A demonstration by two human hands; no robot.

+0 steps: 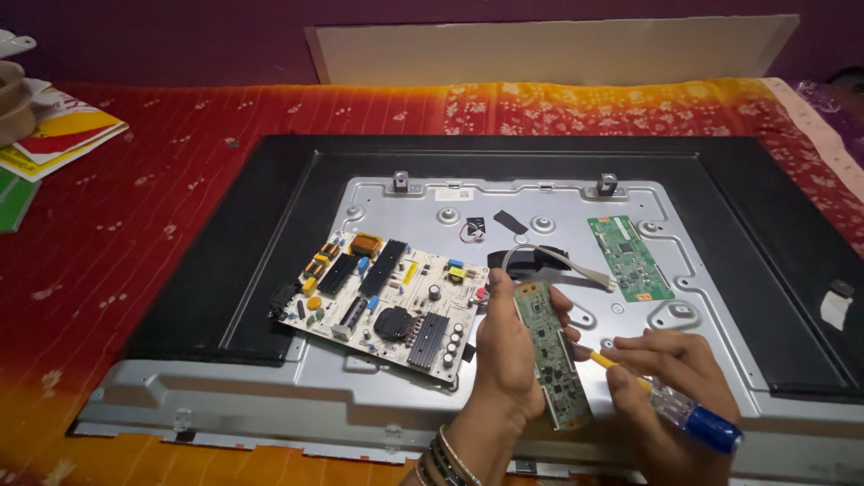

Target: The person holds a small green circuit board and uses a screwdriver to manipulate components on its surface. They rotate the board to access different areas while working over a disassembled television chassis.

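My left hand holds a narrow green circuit board upright over the metal back panel of an opened flat screen lying face down. Gripped in my right hand is a screwdriver with a clear and blue handle and a yellow collar, its tip pointing at the narrow board's right edge. A large white power board with black heat sinks and capacitors lies just left of my left hand. A smaller green board sits on the panel at the upper right. A grey flat ribbon cable runs between them.
The screen's black frame lies on a red and orange patterned cloth. Coloured booklets lie at the far left. A pale flat board leans against the dark wall behind. A white tag sits on the frame's right side.
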